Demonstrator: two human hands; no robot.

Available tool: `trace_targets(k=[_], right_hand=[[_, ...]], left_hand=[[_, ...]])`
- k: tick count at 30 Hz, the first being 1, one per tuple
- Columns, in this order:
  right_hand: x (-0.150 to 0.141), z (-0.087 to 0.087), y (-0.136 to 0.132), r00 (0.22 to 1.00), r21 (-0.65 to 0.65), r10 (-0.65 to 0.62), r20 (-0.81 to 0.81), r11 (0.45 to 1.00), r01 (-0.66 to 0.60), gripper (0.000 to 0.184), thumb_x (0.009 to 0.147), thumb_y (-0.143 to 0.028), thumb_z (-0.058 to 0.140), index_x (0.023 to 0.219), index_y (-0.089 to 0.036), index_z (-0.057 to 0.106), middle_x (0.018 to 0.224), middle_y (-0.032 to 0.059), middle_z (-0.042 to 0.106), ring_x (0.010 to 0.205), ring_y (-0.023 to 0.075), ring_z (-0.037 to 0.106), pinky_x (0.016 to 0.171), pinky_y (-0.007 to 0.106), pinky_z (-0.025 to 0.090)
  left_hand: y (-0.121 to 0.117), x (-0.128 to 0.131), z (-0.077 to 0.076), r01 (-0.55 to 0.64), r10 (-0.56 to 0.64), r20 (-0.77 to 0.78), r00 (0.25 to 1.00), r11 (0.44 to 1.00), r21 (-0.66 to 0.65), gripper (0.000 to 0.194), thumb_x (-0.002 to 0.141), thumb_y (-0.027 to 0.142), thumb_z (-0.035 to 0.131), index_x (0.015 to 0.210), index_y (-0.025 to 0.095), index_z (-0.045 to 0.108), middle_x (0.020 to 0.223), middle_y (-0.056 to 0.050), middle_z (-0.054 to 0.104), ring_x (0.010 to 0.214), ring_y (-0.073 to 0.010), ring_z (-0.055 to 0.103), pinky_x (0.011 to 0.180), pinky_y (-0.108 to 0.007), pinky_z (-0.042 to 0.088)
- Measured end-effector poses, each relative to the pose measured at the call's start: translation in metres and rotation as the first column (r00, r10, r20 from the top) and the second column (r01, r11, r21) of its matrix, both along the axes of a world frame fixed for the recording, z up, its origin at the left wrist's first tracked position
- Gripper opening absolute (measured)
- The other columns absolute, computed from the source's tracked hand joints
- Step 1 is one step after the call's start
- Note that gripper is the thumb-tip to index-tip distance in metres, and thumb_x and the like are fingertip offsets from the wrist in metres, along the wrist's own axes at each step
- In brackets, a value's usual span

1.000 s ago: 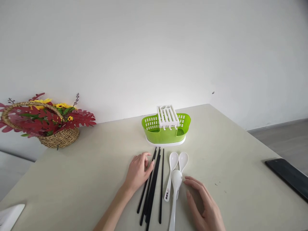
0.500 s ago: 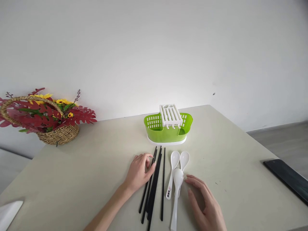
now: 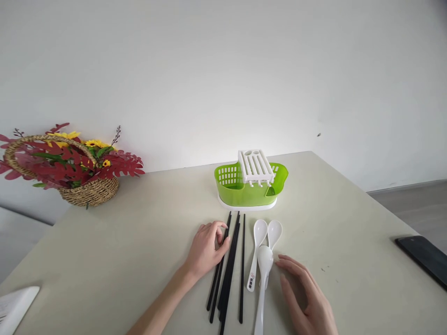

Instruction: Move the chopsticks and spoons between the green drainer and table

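Several black chopsticks (image 3: 229, 274) lie lengthwise on the table, one of them apart at the right. My left hand (image 3: 208, 247) rests over the left chopsticks, fingers loosely curved and thumb apart from them; nothing is visibly gripped. Three white spoons lie just right of the chopsticks: a left spoon (image 3: 260, 231) with a printed handle, a right spoon (image 3: 274, 231), and a larger spoon (image 3: 265, 260) overlapping them in front. Beside that larger spoon my right hand (image 3: 307, 295) lies with bent, parted fingers, holding nothing. Its fingertips are close to the spoon; whether they touch is unclear.
Behind the utensils stands a green basket (image 3: 246, 198) with a white slotted top (image 3: 257, 177) and small hooks. A wicker basket of artificial flowers (image 3: 91, 191) is at the left back. A black phone (image 3: 424, 258) lies right, a white object (image 3: 19, 304) left. A wall borders the back.
The whole view has shifted slightly, so everything sits a little further right in the picture. Both hands keep nearly the same place beside the chopsticks and spoons.
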State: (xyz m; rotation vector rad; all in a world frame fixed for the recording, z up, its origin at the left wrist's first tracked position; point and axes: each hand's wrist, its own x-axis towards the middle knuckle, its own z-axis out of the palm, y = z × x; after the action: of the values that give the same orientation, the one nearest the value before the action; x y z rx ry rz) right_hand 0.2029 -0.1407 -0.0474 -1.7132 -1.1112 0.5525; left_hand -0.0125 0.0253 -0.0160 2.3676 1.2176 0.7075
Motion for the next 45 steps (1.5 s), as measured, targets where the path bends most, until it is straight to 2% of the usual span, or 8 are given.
trace_targets(k=[5,11,21,25,30,38,45], right_hand=[[0.0012,-0.0037,-0.0003,1.000,0.000,0.024,-0.001,1.000,-0.024,0.030,0.105,-0.048,0.052,0.124,-0.030,0.066,0.141,0.0056,0.066,0.132,0.0276,0.062,0.107,0.043,0.053],[0.0017,-0.0026,-0.0001,1.000,0.013,0.022,0.012,1.000,-0.023,0.030,0.103,-0.048,0.054,0.122,-0.030,0.068,0.138,0.0056,0.068,0.128,0.0283,0.064,0.105,0.043,0.055],[0.0063,-0.0062,-0.0004,0.998,0.026,0.050,0.048,0.998,-0.051,0.030,0.103,-0.047,0.056,0.123,-0.030,0.069,0.138,0.0056,0.069,0.126,0.0276,0.066,0.100,0.040,0.058],[0.0036,-0.0027,-0.0002,0.999,0.005,0.038,0.019,0.999,-0.038,0.030,0.104,-0.048,0.053,0.123,-0.030,0.067,0.140,0.0060,0.067,0.130,0.0279,0.063,0.105,0.042,0.055],[-0.0004,0.0017,0.0003,1.000,0.014,0.003,0.016,1.000,-0.003,0.031,0.103,-0.050,0.054,0.121,-0.030,0.069,0.136,0.0061,0.069,0.125,0.0283,0.066,0.101,0.041,0.057],[0.0028,-0.0001,0.0002,0.999,0.013,0.029,0.039,0.999,-0.030,0.030,0.104,-0.048,0.052,0.122,-0.030,0.068,0.137,0.0049,0.069,0.128,0.0272,0.065,0.102,0.039,0.057],[0.0077,-0.0062,-0.0002,0.995,0.021,0.082,0.064,0.996,-0.083,0.029,0.104,-0.045,0.054,0.125,-0.030,0.067,0.138,0.0047,0.068,0.128,0.0261,0.065,0.101,0.038,0.057]], left_hand=[[0.0004,-0.0008,-0.0006,0.013,-0.013,-0.019,1.000,1.000,-0.003,0.019,0.096,0.032,0.058,0.114,0.024,0.058,0.073,0.004,0.061,0.068,-0.0175,0.060,0.087,-0.040,0.052],[0.0005,-0.0001,-0.0009,-0.002,0.003,-0.023,1.000,1.000,0.022,0.017,0.096,0.030,0.056,0.112,0.024,0.061,0.073,0.002,0.063,0.073,-0.0201,0.064,0.084,-0.039,0.053],[0.0021,0.0000,-0.0046,-0.005,0.006,-0.024,1.000,0.999,0.032,0.014,0.097,0.027,0.055,0.109,0.025,0.061,0.071,0.003,0.062,0.072,-0.0194,0.064,0.083,-0.037,0.052],[0.0023,0.0000,-0.0043,-0.010,0.011,-0.018,1.000,1.000,0.018,0.014,0.096,0.026,0.055,0.108,0.025,0.062,0.071,0.003,0.062,0.072,-0.0189,0.063,0.083,-0.038,0.053],[0.0024,0.0007,-0.0035,-0.016,0.016,-0.009,1.000,1.000,0.006,0.012,0.096,0.027,0.055,0.106,0.026,0.063,0.067,0.004,0.059,0.070,-0.0187,0.063,0.084,-0.038,0.053],[0.0023,0.0011,-0.0026,-0.009,0.009,-0.015,1.000,1.000,0.006,0.011,0.096,0.026,0.056,0.105,0.026,0.063,0.067,0.005,0.057,0.068,-0.0178,0.063,0.084,-0.037,0.052],[0.0009,0.0013,-0.0001,0.021,-0.021,-0.047,0.999,1.000,0.009,0.020,0.091,0.025,0.060,0.111,0.025,0.061,0.069,0.005,0.057,0.069,-0.0186,0.061,0.085,-0.039,0.051]])
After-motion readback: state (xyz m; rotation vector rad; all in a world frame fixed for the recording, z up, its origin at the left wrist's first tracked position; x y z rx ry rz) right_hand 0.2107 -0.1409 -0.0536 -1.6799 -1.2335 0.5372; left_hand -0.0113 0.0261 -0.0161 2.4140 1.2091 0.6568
